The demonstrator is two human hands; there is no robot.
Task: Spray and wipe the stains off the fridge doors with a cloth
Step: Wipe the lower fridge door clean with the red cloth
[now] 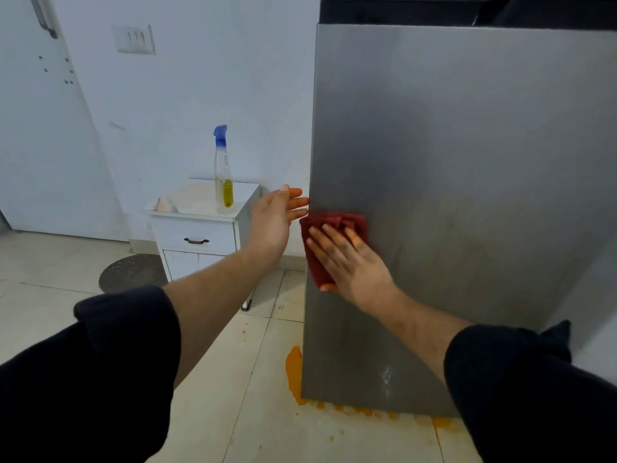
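The grey steel fridge door (467, 195) fills the right half of the view. My right hand (350, 262) presses a folded red cloth (330, 225) flat against the door near its left edge, fingers spread and straight. My left hand (277, 218) is held up with straight fingers, and its fingertips reach the door's left edge just above the cloth. A clear spray bottle (223, 168) with a blue nozzle and yellow label stands upright on a small white cabinet (200, 225) to the left. Faint orange smears show on the door to the right of the cloth.
Orange spill marks (293, 369) lie on the tiled floor along the fridge's lower left corner and front base. A round dark mat (133, 272) lies beside the cabinet. A white wall with a switch plate (133, 38) and a white door stand behind.
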